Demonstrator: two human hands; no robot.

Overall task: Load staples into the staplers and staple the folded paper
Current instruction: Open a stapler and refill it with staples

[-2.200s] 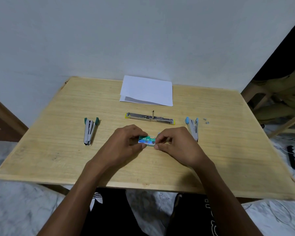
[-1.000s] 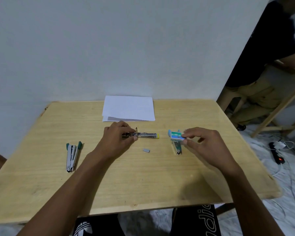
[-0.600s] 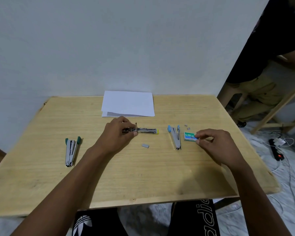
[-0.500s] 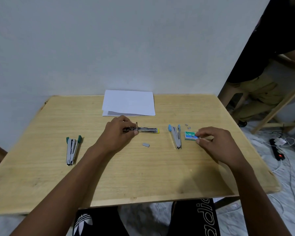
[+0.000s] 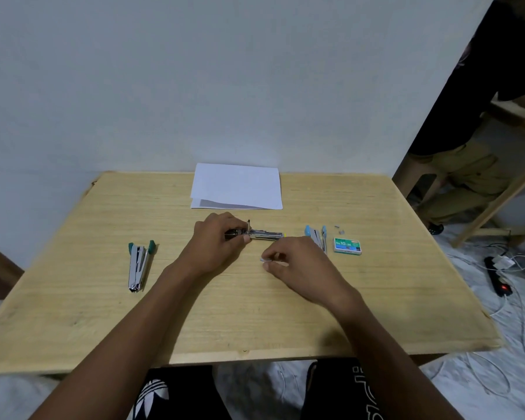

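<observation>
You sat at a pale wooden desk (image 5: 255,313) pushed against a plain grey-white wall. Your left hand (image 5: 215,244) curled round the near end of the yellow-tipped stapler (image 5: 267,235), which lay opened out flat with a thin metal part standing up just beside your fingers; that end of it was hidden under your hand. Your right hand (image 5: 294,265) hovered low over the desk just in front of that stapler, thumb and forefinger pinching a small grey staple strip (image 5: 262,259), too small to make out clearly. Behind your right knuckles lay the blue stapler (image 5: 317,237), its near end covered by the hand. Just beside it on the right the green staple box (image 5: 347,246) lay flat, label up; what it held could not be seen. A few loose staples (image 5: 340,228) lay just behind the box. The green stapler (image 5: 138,265) rested well apart on your left. The folded paper (image 5: 237,186) lay at the far edge, near the wall. At the right another person was cut off by the frame, and a power strip (image 5: 497,277) lay on the floor.
</observation>
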